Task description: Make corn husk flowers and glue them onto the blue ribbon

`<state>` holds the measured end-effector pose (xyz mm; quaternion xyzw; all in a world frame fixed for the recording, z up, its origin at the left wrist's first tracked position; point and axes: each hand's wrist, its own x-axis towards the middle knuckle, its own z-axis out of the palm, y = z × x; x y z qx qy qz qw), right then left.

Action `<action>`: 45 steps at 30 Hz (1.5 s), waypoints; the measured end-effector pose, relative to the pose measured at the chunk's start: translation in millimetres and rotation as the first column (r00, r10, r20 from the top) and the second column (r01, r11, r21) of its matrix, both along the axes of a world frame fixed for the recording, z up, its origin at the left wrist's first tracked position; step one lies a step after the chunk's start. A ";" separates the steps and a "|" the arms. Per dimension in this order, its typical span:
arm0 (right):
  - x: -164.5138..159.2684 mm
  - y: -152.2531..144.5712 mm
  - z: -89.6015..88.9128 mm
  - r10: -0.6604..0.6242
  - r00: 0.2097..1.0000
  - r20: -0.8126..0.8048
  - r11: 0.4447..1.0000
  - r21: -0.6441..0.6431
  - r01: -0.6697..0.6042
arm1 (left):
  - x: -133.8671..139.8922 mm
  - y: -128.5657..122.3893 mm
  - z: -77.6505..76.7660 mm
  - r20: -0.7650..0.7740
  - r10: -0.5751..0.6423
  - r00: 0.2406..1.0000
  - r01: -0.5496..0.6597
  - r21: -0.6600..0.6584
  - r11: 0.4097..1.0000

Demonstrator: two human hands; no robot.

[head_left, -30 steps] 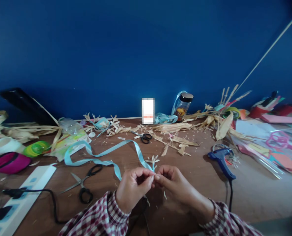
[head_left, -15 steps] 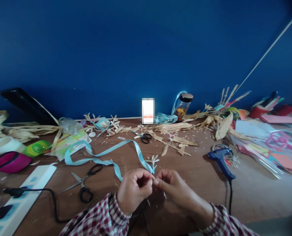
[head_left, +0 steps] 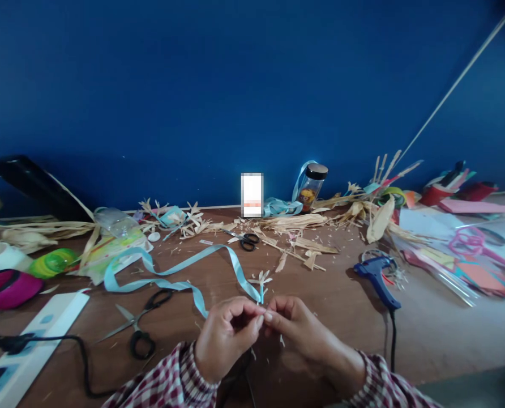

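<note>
My left hand [head_left: 226,337] is closed in a pinch, its fingertips meeting those of my right hand [head_left: 302,335] low in the middle. A small flower of pale dried husk [head_left: 261,277] stands up just above the fingertips. Light blue ribbon [head_left: 240,271] covers its short stem and runs off in a long loose loop to the left across the table. Both hands seem to grip the lower end of this stem, though the fingers hide most of it. Black-handled scissors [head_left: 138,324] lie spread on the table, left of my left hand.
A blue glue gun [head_left: 379,277] lies on the right, its cord trailing forward. At left is a white power strip [head_left: 51,328] with plugs. Small scissors [head_left: 248,242], husk scraps [head_left: 316,245] and a lidded jar [head_left: 312,190] are along the back.
My view has turned slightly to the right, so the things appear shifted left. Both hands stay pinched together below the flower, with only a slight shift of the fingers.
</note>
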<state>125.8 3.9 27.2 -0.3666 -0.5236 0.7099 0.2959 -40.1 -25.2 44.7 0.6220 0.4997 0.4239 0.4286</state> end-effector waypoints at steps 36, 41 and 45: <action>73.0 212.1 8.9 -0.686 0.028 0.727 0.564 0.555 -0.612 | -28.9 25.1 -55.7 -0.242 0.436 0.867 -0.168 0.682 0.712; 77.8 207.0 14.9 -0.700 0.058 0.712 0.535 0.576 -0.618 | -27.6 24.7 -53.8 -0.240 0.406 0.882 -0.161 0.657 0.737; 78.9 201.4 15.7 -0.727 0.081 0.682 0.515 0.619 -0.593 | -26.8 24.0 -52.7 -0.240 0.390 0.889 -0.155 0.644 0.749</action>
